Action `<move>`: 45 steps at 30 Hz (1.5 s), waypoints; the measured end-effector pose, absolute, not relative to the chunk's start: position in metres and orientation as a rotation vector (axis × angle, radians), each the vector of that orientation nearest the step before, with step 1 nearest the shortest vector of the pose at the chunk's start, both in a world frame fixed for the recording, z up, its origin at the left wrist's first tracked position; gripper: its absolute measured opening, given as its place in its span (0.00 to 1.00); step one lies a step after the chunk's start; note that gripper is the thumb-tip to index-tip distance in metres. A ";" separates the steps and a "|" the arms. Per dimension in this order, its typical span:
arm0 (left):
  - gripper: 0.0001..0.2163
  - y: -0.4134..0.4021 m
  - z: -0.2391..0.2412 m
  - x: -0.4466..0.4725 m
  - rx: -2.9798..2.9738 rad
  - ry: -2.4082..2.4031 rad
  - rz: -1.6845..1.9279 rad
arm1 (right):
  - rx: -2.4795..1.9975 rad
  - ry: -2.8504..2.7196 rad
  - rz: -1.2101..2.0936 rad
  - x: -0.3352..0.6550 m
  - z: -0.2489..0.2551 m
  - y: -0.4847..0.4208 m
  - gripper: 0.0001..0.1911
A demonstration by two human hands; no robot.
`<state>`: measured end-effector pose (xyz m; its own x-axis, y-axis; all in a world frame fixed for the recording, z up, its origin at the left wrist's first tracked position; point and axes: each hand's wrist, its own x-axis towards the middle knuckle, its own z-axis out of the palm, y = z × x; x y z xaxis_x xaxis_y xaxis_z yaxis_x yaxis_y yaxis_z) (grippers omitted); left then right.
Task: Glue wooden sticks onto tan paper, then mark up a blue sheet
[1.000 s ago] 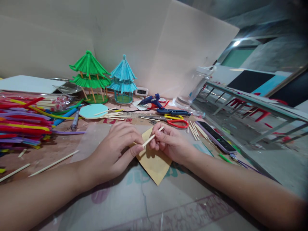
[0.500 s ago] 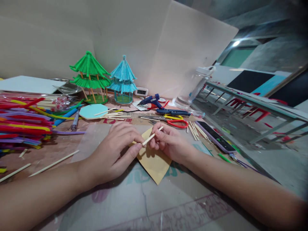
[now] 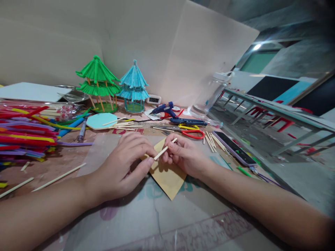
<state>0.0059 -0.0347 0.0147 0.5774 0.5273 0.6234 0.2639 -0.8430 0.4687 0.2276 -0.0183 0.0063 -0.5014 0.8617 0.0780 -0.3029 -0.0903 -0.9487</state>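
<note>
A short pale wooden stick (image 3: 165, 149) is held between both hands above a tan paper piece (image 3: 167, 177) lying on the table. My left hand (image 3: 123, 166) pinches the stick's lower end with thumb and fingers curled. My right hand (image 3: 183, 155) grips its upper part, fingers closed round it. Both hands rest low over the tan paper.
Green pavilion model (image 3: 98, 82) and blue pavilion model (image 3: 134, 87) stand at the back. Coloured straws (image 3: 23, 134) pile at left. A blue glue gun (image 3: 166, 109), red-handled scissors (image 3: 190, 133), loose sticks (image 3: 210, 140) and a phone (image 3: 234, 148) lie behind and right. The table edge (image 3: 261, 164) runs along the right.
Hardly anything differs; the fingers have shifted slightly along the stick, which stays held over the tan paper.
</note>
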 end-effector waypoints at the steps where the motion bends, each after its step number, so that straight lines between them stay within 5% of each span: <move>1: 0.09 -0.035 0.015 0.006 2.488 0.645 1.139 | -0.667 -1.315 1.725 0.228 0.006 -0.018 0.17; 31: 0.06 -0.023 -0.003 0.009 2.641 0.612 1.048 | -0.840 -1.448 1.486 0.224 0.011 -0.025 0.18; 45: 0.06 -0.029 0.006 0.010 2.482 0.663 1.062 | -0.737 -1.313 1.702 0.225 0.003 -0.019 0.16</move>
